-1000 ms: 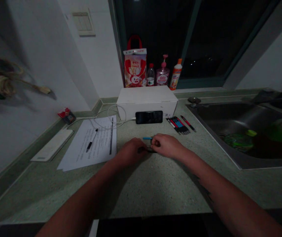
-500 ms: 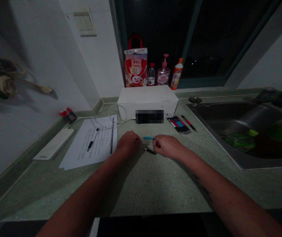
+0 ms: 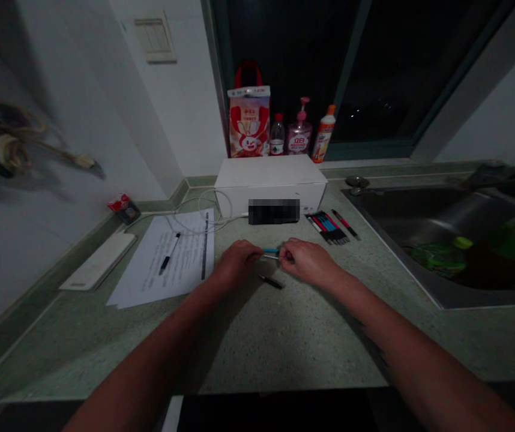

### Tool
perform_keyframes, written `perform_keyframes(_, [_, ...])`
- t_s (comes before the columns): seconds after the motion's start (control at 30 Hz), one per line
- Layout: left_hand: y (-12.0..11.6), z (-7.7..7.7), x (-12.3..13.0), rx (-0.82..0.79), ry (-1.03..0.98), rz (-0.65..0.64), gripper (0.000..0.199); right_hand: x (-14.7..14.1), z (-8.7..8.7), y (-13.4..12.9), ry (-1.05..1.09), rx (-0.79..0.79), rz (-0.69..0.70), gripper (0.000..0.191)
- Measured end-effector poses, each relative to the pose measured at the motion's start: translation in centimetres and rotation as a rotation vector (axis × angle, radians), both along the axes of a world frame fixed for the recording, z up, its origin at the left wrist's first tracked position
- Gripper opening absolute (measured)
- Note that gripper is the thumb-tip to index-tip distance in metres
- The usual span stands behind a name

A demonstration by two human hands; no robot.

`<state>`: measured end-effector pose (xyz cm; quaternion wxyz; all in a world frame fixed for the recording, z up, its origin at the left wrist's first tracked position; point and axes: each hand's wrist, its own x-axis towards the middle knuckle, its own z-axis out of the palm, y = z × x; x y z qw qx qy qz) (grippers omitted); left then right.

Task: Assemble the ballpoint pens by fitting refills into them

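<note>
Head camera, looking down on a speckled green counter: a person's two bare hands meet near the middle. The left hand is curled, its fingertips pinched together on the left end of a thin, pale rod. The right hand is loosely fisted, thumb and forefinger gripping the rod's other end. The rod lies between the hands, its long axis running almost straight left to right; its ends are hidden by fingers, so which one is the tip cannot be told.

Just behind it, a blue stick runs nearly parallel, partly hidden by the right hand. Nearer the viewer, a black pen part rests on the counter, slanting, its narrow end toward the far left and its thick end toward the near right.

Farther right, beyond the hands, a row of pens lies beside a single red-and-black pen. Printed sheets lie left of the left hand, a black-and-white pen slanting across them. Behind stands a white box.
</note>
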<state>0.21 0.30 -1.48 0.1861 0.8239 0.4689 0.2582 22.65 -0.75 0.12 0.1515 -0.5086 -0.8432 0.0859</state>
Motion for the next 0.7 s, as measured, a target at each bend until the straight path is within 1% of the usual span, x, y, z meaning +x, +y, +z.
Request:
perform_keyframes(0.17, [-0.1,-0.2,0.1,0.021,0.001,-0.015,0.023,-0.2,0.2,-0.1,-0.015,-0.02,0.001,0.01])
perform_keyframes(0.4, [-0.4,-0.5,0.4,0.037,0.044,-0.101,0.022,-0.5,-0.3,-0.2,-0.003,-0.037,0.035,0.009])
perform_keyframes(0.57, [-0.9,-0.7,0.9,0.004,0.008,-0.083,0.027,-0.8,-0.4,-0.4,-0.021,-0.065,0.045,0.009])
perform_keyframes(0.7, [-0.9,-1.2,1.1,-0.008,0.025,-0.062,0.031,-0.9,-0.5,-0.3,-0.032,-0.082,0.045,0.009])
